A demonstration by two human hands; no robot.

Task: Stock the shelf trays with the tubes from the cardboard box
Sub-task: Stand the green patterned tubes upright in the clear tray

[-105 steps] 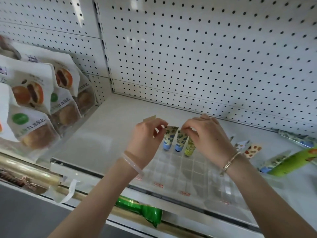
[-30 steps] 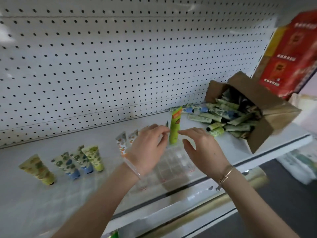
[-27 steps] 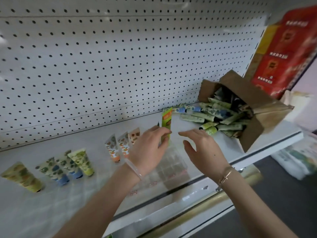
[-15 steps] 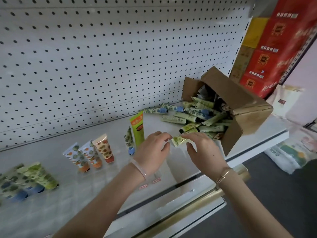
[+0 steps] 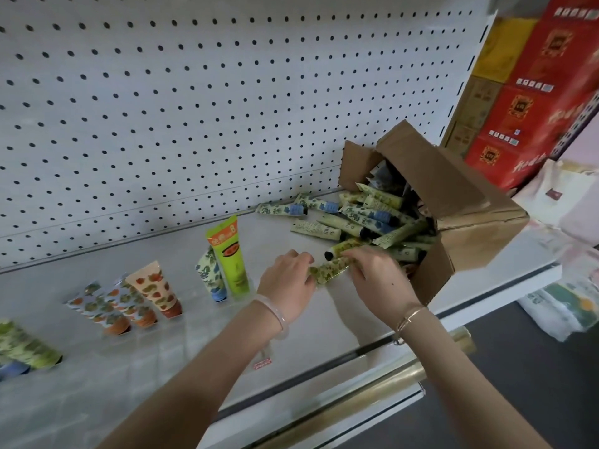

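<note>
While both hands work near the box, most of the risk is along the shelf (image 5: 291, 228). At the far left a green tube (image 5: 29, 348) leans far over in the clear tray (image 5: 155, 345), so a bump to the tray could tip it flat. Next come the orange tubes (image 5: 107, 306) and a peach tube (image 5: 155, 291). They stand on their caps, leaning and close together, so if one falls it may knock down the rest. A blue tube (image 5: 210, 277) and a tall tube (image 5: 228, 257) stand side by side near the left hand. An arm swinging back low could hit the tall one, since it stands highest.

The left hand (image 5: 288, 283) pinches one end of a spotted tube (image 5: 330, 268). The right hand (image 5: 376, 280) curls over the other end, so each grip is closed on that tube. It is just above the shelf, in front of the box. I think it is being lifted to go in the tray. It looks smooth and soft, so a loose pinch could let it slip — and it might roll off the front edge. A black-capped tube (image 5: 343, 249) lies right by the right fingers and may get dragged along.

On the right, a pile (image 5: 356, 218) of tubes spills from the box (image 5: 453, 202), which lies on its side near the end of the shelf. Pulling from the bottom could make more tubes slide out — and a hard push could send the box off the end.
</note>
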